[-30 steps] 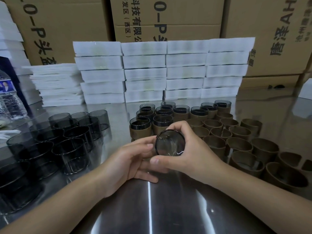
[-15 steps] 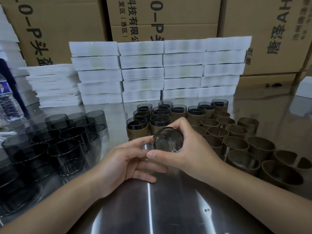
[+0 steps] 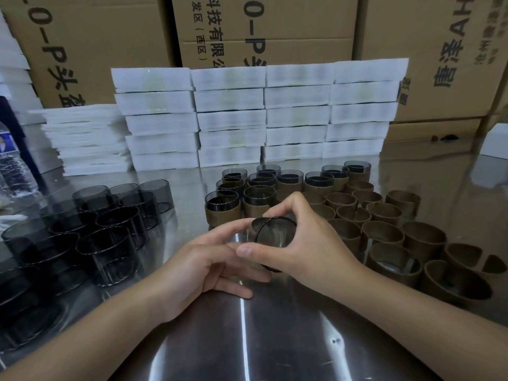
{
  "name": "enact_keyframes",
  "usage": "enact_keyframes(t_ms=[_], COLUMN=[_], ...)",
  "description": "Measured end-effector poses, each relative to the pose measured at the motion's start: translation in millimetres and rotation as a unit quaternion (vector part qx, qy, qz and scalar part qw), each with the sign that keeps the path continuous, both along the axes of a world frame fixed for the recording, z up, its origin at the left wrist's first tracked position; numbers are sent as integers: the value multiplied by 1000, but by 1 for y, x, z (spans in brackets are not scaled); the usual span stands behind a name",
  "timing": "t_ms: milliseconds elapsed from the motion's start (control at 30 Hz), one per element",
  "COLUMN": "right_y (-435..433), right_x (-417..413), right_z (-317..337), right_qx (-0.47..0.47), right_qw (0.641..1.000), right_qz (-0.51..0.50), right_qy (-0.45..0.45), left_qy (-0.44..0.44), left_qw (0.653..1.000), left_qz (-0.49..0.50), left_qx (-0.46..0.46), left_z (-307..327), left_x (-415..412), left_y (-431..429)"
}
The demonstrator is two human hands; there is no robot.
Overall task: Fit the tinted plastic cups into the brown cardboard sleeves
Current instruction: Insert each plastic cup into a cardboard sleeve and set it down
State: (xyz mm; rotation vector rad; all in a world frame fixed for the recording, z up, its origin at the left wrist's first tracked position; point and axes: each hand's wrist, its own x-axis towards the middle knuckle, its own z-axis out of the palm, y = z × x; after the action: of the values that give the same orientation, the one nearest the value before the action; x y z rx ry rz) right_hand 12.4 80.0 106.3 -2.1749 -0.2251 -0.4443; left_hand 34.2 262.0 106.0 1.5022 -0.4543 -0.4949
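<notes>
Shiny metal table (image 3: 275, 347), cardboard cartons (image 3: 275, 28) behind — left hand (image 3: 203, 265) and right hand (image 3: 310, 248) both grip one tinted cup (image 3: 275, 233), seemingly tipped toward the camera.

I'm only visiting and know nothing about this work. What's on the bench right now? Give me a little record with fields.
In the hands: left hand and right hand together grip one held cup, tilted, above the table
Sleeve on it: cannot tell
Left side: bare tinted cups, grouped
Middle, further back: sleeved cups, standing upright
Right side: empty sleeves, upright
Behind: white stacks, then cardboard boxes
</notes>
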Motion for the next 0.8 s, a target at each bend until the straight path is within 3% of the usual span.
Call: enact_keyframes(t_ms=[433,800], right_y=[-1,1], right_x=[1,3], right_z=[0,-1], right_qx=[74,90], right_qw=[996,992], right_qz=[33,72], right_qy=[-37,-58], left_qy=[20,-33], left_qw=[998,999], left_qz=[-17,29], left_qx=[-53,-11], left_z=[-2,2], left_x=[0,-3], left_y=[1,2])
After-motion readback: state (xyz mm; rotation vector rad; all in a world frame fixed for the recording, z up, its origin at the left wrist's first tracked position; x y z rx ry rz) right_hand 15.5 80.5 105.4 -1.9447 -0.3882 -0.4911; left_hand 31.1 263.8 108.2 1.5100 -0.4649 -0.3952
